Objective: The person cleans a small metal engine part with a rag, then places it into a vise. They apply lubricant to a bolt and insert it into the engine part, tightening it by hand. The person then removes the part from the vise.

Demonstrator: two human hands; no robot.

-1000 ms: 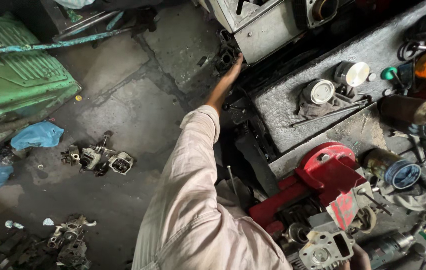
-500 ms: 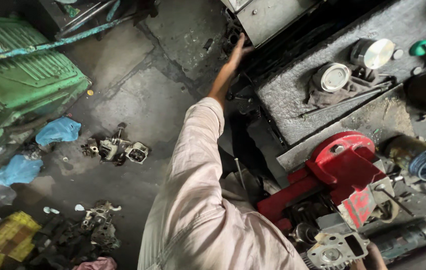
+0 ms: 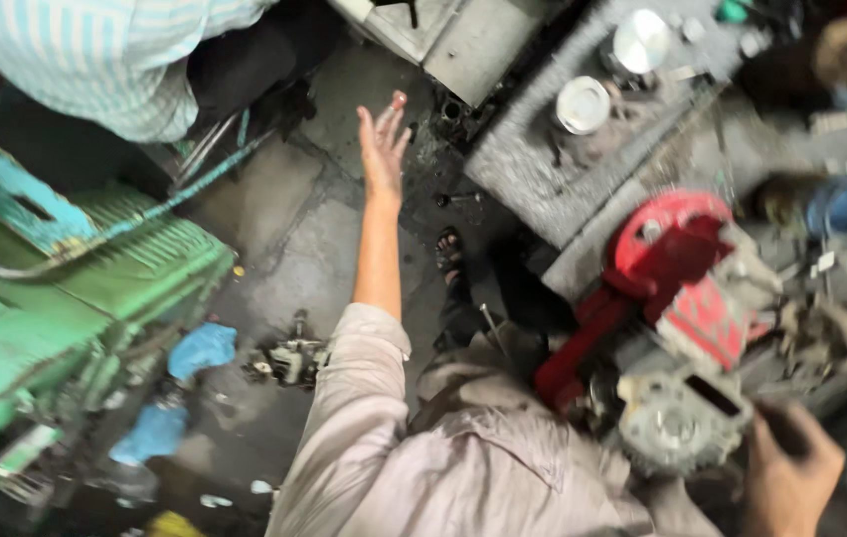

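The left hand (image 3: 384, 149) had drawn back from the machine base into open air, fingers spread and empty, while the right hand (image 3: 791, 467) gripped the finned engine part (image 3: 677, 428) on the surface, best held steady.

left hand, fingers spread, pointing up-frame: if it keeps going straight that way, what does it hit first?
Probably the grey metal machine housing at the top of the frame. The left hand is open, empty and over bare concrete floor. Depth is unclear, so it could pass over the dark greasy parts by the housing's base first.
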